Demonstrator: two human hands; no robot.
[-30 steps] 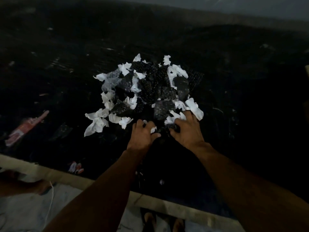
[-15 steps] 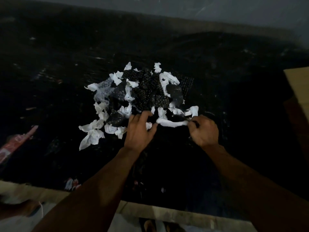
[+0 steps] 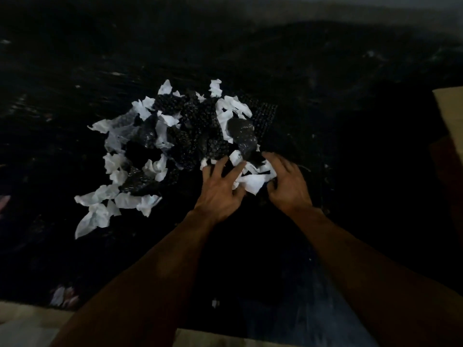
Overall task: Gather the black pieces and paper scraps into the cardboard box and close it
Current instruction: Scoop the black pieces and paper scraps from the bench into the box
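A heap of black bumpy pieces [image 3: 198, 126] mixed with crumpled white paper scraps [image 3: 130, 199] lies on a dark surface. My left hand [image 3: 220, 189] and my right hand [image 3: 288, 181] meet at the heap's near right edge. Between them they bunch a white paper scrap [image 3: 253, 182] with a few black bits; fingers of both hands curl around it. A corner of the cardboard box [image 3: 451, 116] shows at the right frame edge.
The dark surface [image 3: 350, 121] stretches all around the heap, with small white flecks on it. Its pale front edge [image 3: 25, 314] runs along the bottom. A small pink-white wrapper [image 3: 62, 296] lies near that edge at the left.
Both hands have come closer together and pulled scraps from the heap's right edge into a bunch between them. The view has shifted, with the heap now further left.
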